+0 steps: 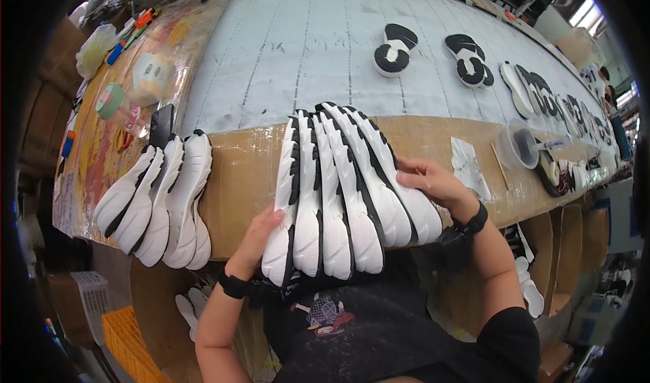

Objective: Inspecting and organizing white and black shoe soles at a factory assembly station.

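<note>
A row of white shoe soles with black treads (332, 200) stands on edge at the near side of the table, packed side by side. My left hand (256, 239) presses against the leftmost sole, its thumb on the white sidewall. At the other end, my right hand (433, 181) grips the outermost sole, thumb over its edge and the fingers behind it partly hidden. The row is squeezed between my two hands, fanning out slightly to the right. A second group of white soles (166, 210) leans together to the left, apart from my hands.
Two black-and-white soles (395, 50) (468, 61) lie on the white table surface (291, 51), and more (542, 93) line its right side. A clear plastic tub (517, 143) and a paper scrap (468, 166) are at right. At left are a green-lidded bottle (116, 105) and a phone-like dark object (161, 126).
</note>
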Motion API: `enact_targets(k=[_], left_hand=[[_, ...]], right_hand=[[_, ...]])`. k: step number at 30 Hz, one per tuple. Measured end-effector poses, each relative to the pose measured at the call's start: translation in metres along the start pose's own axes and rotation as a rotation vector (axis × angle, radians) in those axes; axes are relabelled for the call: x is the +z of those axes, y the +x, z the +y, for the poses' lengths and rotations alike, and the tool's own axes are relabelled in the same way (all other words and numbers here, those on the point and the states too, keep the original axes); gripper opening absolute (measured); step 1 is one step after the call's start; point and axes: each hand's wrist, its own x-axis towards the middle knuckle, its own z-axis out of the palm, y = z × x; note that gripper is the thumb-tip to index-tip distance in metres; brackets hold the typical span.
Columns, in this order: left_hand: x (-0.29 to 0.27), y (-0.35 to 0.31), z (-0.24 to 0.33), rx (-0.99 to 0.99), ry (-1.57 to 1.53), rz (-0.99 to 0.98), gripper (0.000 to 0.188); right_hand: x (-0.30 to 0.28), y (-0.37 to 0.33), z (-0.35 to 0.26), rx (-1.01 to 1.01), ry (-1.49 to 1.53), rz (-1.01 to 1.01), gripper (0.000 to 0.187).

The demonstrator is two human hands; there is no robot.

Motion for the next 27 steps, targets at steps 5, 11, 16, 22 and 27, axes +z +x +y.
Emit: enact_targets(k=[5,11,16,22,27], left_hand=[[0.002,-0.003,0.003,0.026,0.036,0.045,0.041],[0.003,0.000,0.005,0.074,0.053,0.064,0.040],[0.003,0.005,0.010,-0.025,0.003,0.019,0.038],[0.003,0.013,0.018,-0.120,0.048,-0.036,0.038],[0.004,0.009,0.019,-0.070,0.199,-0.068,0.037]], right_hand=[[-0.003,0.003,-0.001,-0.129,0.062,-0.026,0.050],[0.005,-0.004,-0.001,-0.101,0.111,-0.015,0.042],[-0.003,-0.003,0.002,-0.055,-0.080,-0.019,0.044],[-0.001,0.001,-0.007,-0.086,-0.369,-0.031,0.044],[0.002,-0.007,-0.001,-0.131,-0.324,0.012,0.042]])
